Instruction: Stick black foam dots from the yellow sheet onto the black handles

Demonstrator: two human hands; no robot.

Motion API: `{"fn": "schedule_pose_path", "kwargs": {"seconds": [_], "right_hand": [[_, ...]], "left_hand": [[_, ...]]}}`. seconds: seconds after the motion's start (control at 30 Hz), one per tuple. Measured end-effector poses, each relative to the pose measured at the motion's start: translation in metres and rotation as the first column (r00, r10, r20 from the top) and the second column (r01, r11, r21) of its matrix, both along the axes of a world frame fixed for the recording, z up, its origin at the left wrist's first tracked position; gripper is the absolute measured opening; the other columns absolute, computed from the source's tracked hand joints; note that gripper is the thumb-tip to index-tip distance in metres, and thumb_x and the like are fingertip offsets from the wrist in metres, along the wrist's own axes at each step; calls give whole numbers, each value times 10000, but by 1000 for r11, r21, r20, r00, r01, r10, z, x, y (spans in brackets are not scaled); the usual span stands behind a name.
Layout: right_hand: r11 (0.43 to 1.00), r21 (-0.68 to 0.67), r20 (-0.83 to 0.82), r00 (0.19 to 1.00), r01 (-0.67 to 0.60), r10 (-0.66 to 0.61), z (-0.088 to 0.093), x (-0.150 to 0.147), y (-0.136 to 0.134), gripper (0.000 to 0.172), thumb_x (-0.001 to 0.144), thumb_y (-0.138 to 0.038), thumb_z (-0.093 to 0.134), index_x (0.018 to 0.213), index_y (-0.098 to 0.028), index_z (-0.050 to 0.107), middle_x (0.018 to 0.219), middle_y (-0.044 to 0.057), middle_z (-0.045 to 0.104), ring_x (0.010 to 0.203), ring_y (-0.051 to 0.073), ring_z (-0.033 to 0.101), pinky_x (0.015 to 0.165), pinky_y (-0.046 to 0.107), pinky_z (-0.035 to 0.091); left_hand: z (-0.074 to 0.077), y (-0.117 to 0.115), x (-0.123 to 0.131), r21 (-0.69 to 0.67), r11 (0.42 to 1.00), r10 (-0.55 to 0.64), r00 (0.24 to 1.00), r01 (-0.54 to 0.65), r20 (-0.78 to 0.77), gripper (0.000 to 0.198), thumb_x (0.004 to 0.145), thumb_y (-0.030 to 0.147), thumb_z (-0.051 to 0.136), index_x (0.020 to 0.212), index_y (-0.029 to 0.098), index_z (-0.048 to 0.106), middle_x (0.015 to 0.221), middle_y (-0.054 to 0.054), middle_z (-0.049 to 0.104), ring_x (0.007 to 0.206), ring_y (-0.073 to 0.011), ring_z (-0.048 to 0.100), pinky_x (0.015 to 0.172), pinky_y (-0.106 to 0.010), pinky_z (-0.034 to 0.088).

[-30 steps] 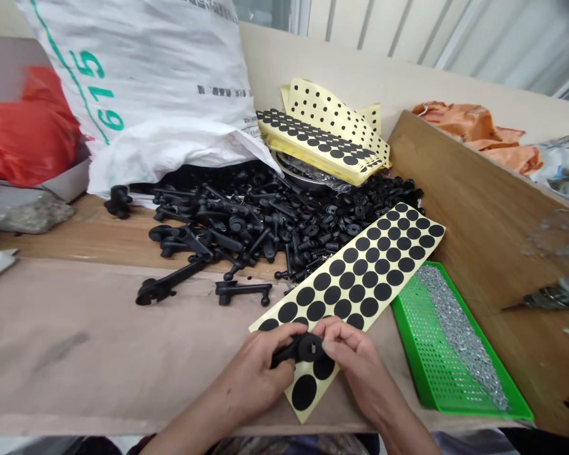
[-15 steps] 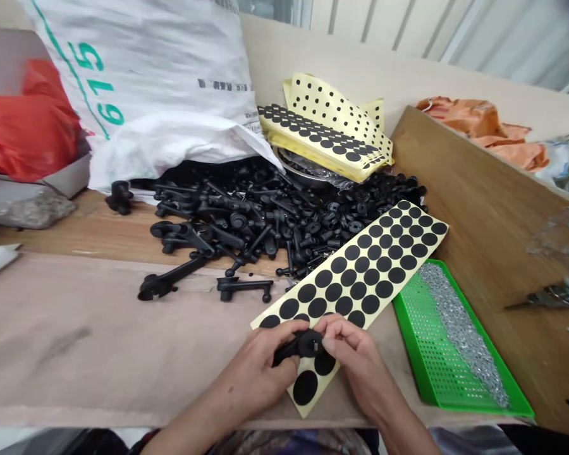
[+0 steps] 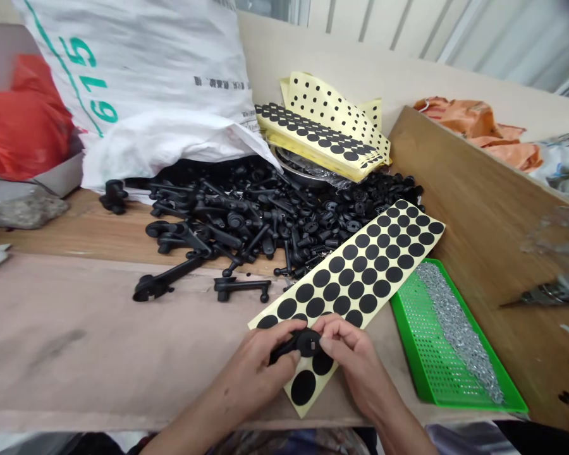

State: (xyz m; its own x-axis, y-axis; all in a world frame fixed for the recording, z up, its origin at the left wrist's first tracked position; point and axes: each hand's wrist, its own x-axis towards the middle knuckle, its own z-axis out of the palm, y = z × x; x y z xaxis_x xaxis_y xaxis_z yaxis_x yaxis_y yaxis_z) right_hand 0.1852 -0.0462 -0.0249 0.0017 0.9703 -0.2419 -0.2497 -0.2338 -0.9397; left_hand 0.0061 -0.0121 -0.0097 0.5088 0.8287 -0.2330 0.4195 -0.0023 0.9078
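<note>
Two-handed grip (image 3: 258, 370) holds black part (image 3: 303, 343) over dotted sheet (image 3: 355, 272).

Green numerals "615" (image 3: 86, 79) were legible, printed sideways on the white woven sack (image 3: 137, 76). A line of small black characters (image 3: 218, 80) on the same sack was too small to read.

One head-worn camera looks forward and down, close over the bench (image 3: 76, 341), the left hand (image 3: 256, 360) and right hand (image 3: 353, 360) at lower center.
</note>
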Motion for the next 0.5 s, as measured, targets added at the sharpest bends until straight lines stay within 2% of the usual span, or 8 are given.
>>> {"fn": "schedule_pose_path", "kwargs": {"seconds": [0.23, 0.4, 0.5], "right_hand": [[1000, -8, -29, 1000, 10, -11, 0, 0, 0, 171, 685, -290, 725, 598, -195, 613, 858, 35, 576, 790, 191, 485, 694, 283, 368], [1000, -8, -18, 1000, 21, -21, 2, 0, -1, 182, 675, -296, 732, 582, -195, 612, 846, 38, 584, 789, 195, 491, 696, 284, 378], [1000, -4, -11, 1000, 20, -20, 0, 0, -1, 172, 683, -286, 724, 589, -197, 611, 852, 35, 583, 798, 194, 491, 703, 279, 378]], "left_hand": [[-1, -2, 1, 27, 1000, 4, 1000, -4, -10, 457, 717, 219, 472, 1143, 163, 625, 774, -16, 671, 662, -166, 574, 598, -228, 461], [0, -2, 1, 40, 999, 18, 999, -17, -34, 469, 698, 186, 461, 1132, 159, 634, 757, -9, 673, 637, -157, 570, 544, -212, 438], [-1, -1, 1, 49, 999, -3, 999, 5, -43, 478, 695, 183, 460, 1142, 175, 629, 756, 4, 678, 636, -157, 582, 567, -218, 444]]}}
